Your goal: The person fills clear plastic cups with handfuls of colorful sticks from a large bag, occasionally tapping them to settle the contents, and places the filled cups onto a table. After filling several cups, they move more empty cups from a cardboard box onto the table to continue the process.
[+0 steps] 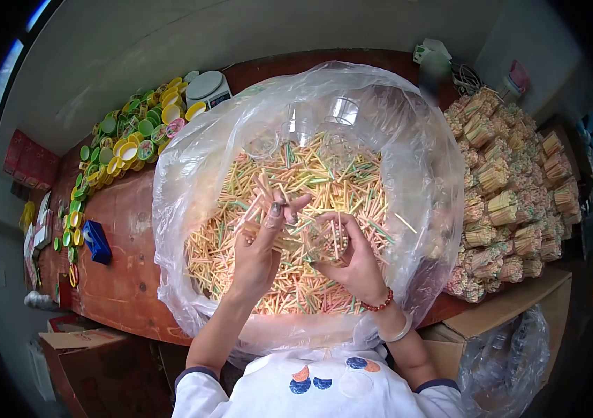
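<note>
A big clear plastic bag (185,174) lies open on a wooden table (122,265), filled with thin sticks (324,174) in orange, yellow, green and pink. Both my hands are inside the bag above the pile. My left hand (258,251) pinches a few sticks between thumb and fingers, raised slightly. My right hand (352,258), with a red bead bracelet and a pale bangle at the wrist, curls around a small clear cup (317,244) stuffed with sticks. Clear empty cups (341,111) rest at the far side of the bag.
Filled stick cups (512,202) are stacked in rows at the right. Green and yellow lids (129,139) lie at the left back beside a small scale (207,87). A blue box (96,242) sits at the left. Cardboard boxes (505,313) stand by the table's near edge.
</note>
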Demonstrator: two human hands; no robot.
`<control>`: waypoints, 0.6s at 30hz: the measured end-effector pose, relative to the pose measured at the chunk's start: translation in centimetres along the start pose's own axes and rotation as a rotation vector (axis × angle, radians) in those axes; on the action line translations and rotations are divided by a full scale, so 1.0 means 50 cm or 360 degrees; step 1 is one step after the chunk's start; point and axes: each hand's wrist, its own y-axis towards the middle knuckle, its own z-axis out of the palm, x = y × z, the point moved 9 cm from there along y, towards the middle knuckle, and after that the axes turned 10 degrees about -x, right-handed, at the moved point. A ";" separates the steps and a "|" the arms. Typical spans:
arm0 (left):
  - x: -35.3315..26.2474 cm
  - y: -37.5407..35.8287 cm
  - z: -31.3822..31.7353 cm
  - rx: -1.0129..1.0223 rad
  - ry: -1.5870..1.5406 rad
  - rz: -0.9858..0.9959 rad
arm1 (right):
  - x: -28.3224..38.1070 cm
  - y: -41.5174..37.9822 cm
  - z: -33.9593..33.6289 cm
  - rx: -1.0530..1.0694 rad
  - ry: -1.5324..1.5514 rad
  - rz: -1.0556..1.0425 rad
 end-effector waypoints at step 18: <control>0.024 0.012 0.064 0.0487 0.0569 0.0133 | -0.005 0.004 -0.002 -0.0173 0.0008 0.0027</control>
